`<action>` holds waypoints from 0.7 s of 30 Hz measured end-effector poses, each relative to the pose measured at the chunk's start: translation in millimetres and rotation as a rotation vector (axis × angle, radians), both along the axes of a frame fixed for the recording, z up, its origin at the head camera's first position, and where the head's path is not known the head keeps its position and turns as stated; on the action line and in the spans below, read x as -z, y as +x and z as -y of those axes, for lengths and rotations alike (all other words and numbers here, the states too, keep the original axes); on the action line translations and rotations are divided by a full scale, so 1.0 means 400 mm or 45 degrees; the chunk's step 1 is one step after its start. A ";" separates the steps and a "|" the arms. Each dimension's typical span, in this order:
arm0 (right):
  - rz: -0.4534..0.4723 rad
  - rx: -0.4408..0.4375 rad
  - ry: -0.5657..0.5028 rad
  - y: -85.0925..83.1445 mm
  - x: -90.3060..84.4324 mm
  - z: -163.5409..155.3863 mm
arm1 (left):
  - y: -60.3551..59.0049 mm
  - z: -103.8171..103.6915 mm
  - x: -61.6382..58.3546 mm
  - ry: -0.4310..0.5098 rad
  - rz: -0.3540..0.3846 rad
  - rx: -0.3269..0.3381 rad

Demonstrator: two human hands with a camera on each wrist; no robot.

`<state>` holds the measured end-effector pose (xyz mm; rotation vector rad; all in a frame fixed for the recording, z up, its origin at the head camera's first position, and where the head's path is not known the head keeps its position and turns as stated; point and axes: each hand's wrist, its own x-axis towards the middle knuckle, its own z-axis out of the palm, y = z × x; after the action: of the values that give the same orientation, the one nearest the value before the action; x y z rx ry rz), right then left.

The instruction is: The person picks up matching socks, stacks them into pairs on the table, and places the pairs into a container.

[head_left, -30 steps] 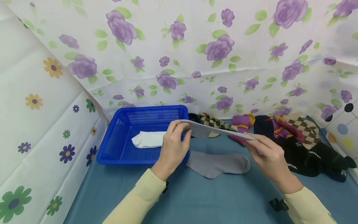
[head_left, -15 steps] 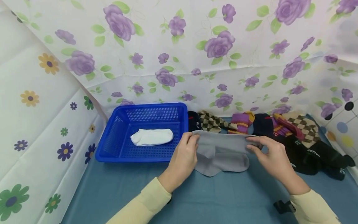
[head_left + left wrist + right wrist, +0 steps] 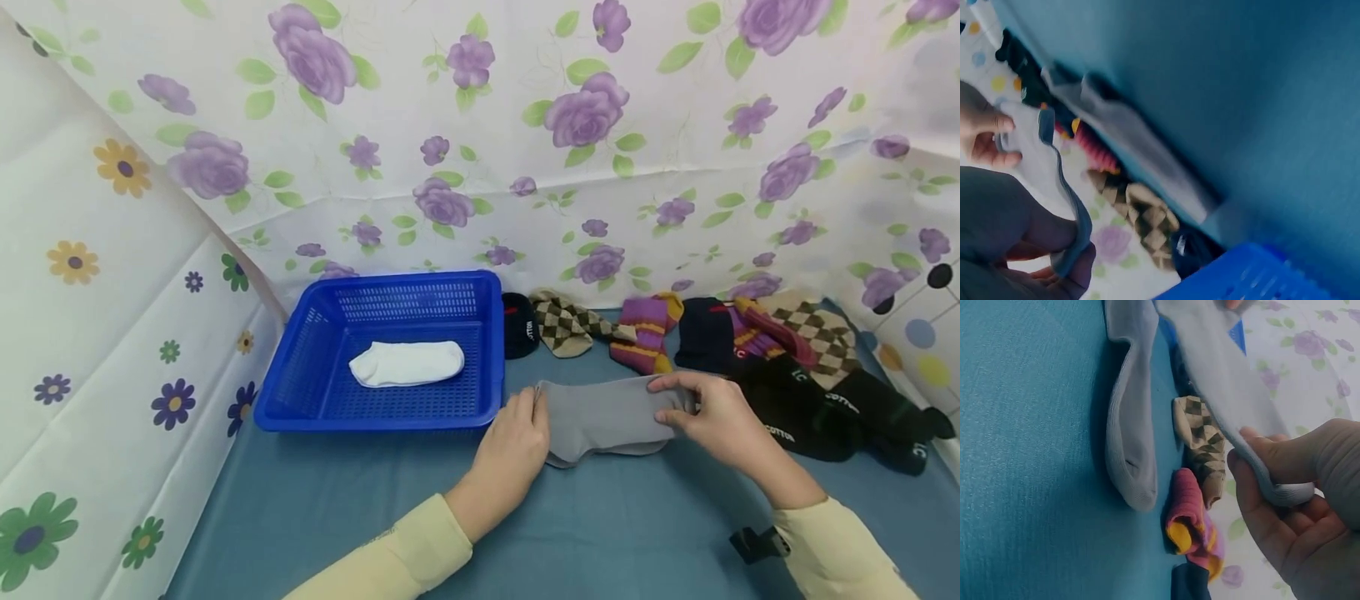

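Note:
In the head view a grey sock (image 3: 603,410) is stretched out between both hands, held over a second grey sock (image 3: 647,448) that lies on the table. My left hand (image 3: 517,442) pinches the cuff end between thumb and fingers. At the toe end, my right hand (image 3: 708,412) pinches the fabric, thumb on the near side. The right wrist view shows the held sock (image 3: 1222,369) apart from the lying sock (image 3: 1138,425), its toe gripped by the right hand (image 3: 1297,512). Most of the lower sock is hidden in the head view.
A blue plastic basket (image 3: 491,400) with white socks (image 3: 408,364) inside stands left of the hands. Behind lie checkered socks (image 3: 566,325) and purple striped socks (image 3: 645,333). Black socks (image 3: 802,412) are heaped on the right. A floral curtain (image 3: 525,233) closes off the back.
Both hands have lowered the held sock, first turned nearly edge-on, down over the lying one. The left hand has shifted right, away from the basket, and the white socks show fully.

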<state>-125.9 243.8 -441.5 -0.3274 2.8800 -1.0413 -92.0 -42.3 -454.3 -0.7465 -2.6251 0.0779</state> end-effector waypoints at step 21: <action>0.248 -0.016 0.011 -0.023 0.054 0.026 | -0.027 0.001 0.078 -0.034 0.166 -0.227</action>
<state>-135.3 233.5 -463.3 -0.2290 2.7051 -0.9978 -102.7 -42.6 -485.6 -0.5413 -2.8155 0.1184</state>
